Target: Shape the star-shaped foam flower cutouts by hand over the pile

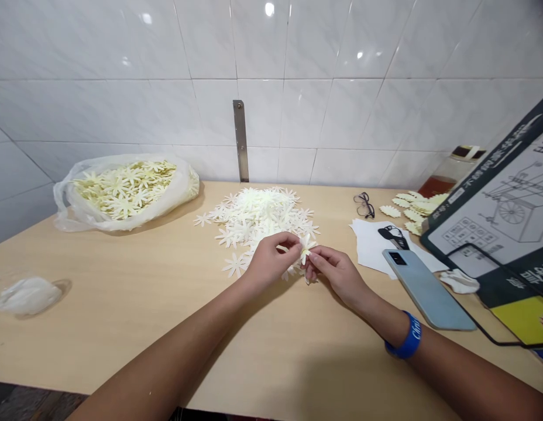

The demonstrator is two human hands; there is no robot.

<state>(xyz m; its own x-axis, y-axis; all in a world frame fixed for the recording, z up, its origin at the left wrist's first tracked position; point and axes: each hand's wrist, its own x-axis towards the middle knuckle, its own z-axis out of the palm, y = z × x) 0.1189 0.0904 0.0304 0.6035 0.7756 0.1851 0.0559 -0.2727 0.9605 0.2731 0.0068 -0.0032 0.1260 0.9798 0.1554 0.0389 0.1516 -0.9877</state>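
Observation:
A pale cream flower cutout [305, 248] is pinched between my two hands, just in front of a heap of similar flowers. My left hand [274, 255] grips it from the left with thumb and forefinger. From the right, my right hand [335, 270] has its fingers closed on the same flower's lower edge. Close behind lies the white flower heap [265, 210], with some single flowers spread around its edge; my left hand hides part of it. A blue wristband [405, 338] is on my right forearm.
A plastic bag [175, 204] full of yellowish flowers stands at left, a clear container [28, 295] nearer. At right lie glasses [364, 204], white paper [368, 248], a phone [429, 289], oval yellowish pieces [414, 207], a jar [447, 169] and a leaning printed box [499, 204].

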